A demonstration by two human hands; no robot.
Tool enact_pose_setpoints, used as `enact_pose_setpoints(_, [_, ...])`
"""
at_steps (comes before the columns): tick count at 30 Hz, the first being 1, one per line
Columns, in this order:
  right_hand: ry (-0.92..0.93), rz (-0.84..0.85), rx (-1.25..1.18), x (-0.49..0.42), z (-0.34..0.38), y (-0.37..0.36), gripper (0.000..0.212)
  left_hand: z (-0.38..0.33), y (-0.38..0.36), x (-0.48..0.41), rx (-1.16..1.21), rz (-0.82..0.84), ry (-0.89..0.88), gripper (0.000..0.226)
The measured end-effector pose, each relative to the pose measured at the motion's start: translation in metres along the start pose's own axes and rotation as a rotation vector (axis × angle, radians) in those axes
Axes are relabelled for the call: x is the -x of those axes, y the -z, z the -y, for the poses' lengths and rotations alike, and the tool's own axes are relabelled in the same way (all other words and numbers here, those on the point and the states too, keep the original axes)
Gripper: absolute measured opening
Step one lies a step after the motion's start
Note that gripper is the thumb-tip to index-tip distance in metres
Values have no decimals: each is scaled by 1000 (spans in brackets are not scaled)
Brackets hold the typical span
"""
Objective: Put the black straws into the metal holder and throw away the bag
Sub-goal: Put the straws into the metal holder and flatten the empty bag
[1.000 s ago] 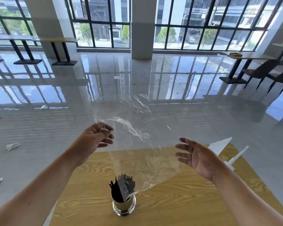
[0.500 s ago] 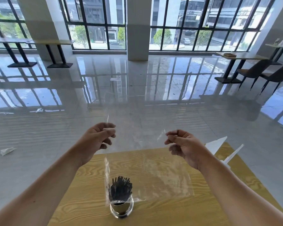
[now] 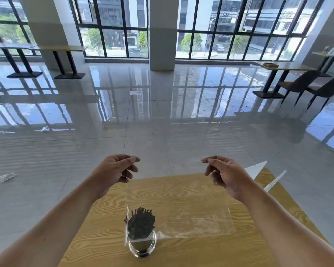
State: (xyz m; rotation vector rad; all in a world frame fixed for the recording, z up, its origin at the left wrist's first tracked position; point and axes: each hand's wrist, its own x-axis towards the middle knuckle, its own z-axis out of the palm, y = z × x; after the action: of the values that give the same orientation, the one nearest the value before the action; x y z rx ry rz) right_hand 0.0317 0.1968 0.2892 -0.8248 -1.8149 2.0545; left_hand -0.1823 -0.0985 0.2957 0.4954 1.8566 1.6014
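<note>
Wood-grain table (image 3: 181, 253) under me, glossy tiled floor (image 3: 162, 112) beyond. My left hand (image 3: 114, 171) and right hand (image 3: 225, 173) each pinch a top corner of the clear bag (image 3: 191, 214), fingers closed on the film, held apart w/ the sheet stretched flat, prob. so it clears the black straws (image 3: 140, 223). Those stand upright in the metal holder (image 3: 142, 245), long axis vertical, tips up. Bag's lower left edge seems to drape around them; can't tell if it's caught.
</note>
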Motion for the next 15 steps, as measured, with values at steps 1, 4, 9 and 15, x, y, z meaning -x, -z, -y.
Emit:
enact_pose_setpoints(1, [-11, -6, 0, 0, -1, 1, 26, 0, -2, -1, 7, -1, 2, 21])
enact_pose_setpoints(4, [-36, -15, -40, 0, -2, 5, 29, 1, -8, -4, 40, 5, -4, 22])
enact_pose_setpoints(9, [-66, -25, -143, 0, -6, 10, 46, 6, -13, -9, 130, 18, 19, 37])
enact_pose_setpoints(15, [-81, 16, -179, 2, -9, 16, 58, 8, -17, -12, 199, 5, 40, 48])
